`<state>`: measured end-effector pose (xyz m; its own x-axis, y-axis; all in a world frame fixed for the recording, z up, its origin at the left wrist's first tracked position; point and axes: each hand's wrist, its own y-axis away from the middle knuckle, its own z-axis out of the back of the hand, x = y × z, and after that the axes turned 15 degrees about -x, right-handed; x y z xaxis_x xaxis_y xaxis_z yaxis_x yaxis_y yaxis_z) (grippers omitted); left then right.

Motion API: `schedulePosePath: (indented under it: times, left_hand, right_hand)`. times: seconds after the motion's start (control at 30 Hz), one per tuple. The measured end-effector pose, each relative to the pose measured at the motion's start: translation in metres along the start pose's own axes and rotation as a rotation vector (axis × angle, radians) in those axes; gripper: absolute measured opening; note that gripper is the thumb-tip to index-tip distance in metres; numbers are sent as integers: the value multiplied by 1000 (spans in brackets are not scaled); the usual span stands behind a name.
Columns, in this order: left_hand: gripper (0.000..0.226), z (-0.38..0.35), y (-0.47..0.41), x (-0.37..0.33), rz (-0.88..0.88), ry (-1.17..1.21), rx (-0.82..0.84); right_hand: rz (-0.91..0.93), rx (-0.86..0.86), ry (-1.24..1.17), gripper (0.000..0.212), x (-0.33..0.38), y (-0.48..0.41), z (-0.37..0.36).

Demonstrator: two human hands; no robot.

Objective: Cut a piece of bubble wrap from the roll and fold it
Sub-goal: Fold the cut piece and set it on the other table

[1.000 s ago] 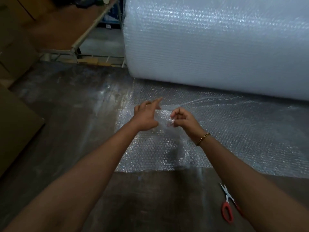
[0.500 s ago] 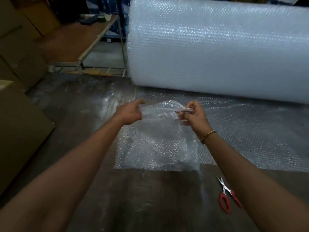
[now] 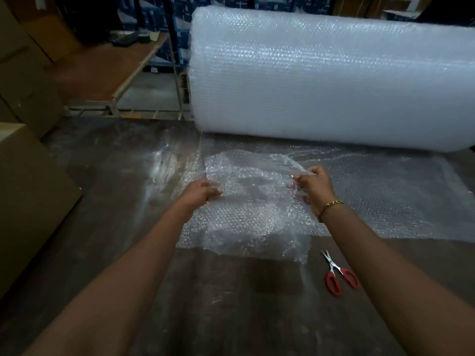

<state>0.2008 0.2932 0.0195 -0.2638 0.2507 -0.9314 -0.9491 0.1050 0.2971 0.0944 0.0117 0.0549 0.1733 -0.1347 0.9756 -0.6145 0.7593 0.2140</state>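
A big bubble wrap roll [image 3: 334, 80] lies across the back of the dark table, its loose end [image 3: 401, 201] spread flat toward me. Above that sheet I hold a cut piece of bubble wrap [image 3: 254, 199], stretched between both hands and hanging down toward the table. My left hand [image 3: 203, 192] grips its left edge with curled fingers. My right hand [image 3: 312, 185] pinches its right edge; a gold bracelet sits on that wrist.
Red-handled scissors [image 3: 336, 274] lie open on the table [image 3: 128, 201] right of the piece, under my right forearm. Cardboard boxes [image 3: 28, 201] stand at the left edge. A wooden bench [image 3: 102, 70] and stacked blue cartons [image 3: 159, 21] are behind.
My hands have drawn apart and lifted, spreading the bunched piece wide. The piece now hangs open between them instead of being crumpled at the centre.
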Motion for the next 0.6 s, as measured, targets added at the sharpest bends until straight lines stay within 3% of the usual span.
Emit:
schedulePosePath:
  times: [0.13, 0.3, 0.5, 0.6]
  left_hand:
    - [8, -17, 14, 11, 55, 26, 7]
    - [11, -37, 32, 37, 133, -249, 233]
    - [10, -54, 48, 50, 204, -430, 385]
    - [15, -60, 44, 56, 180, -510, 313]
  right_hand:
    - [2, -56, 219, 28, -19, -4, 34]
    - [-129, 7, 528, 29, -42, -5, 78]
    - [59, 12, 1046, 23, -56, -13, 105]
    - [248, -23, 1339, 44, -54, -16, 101]
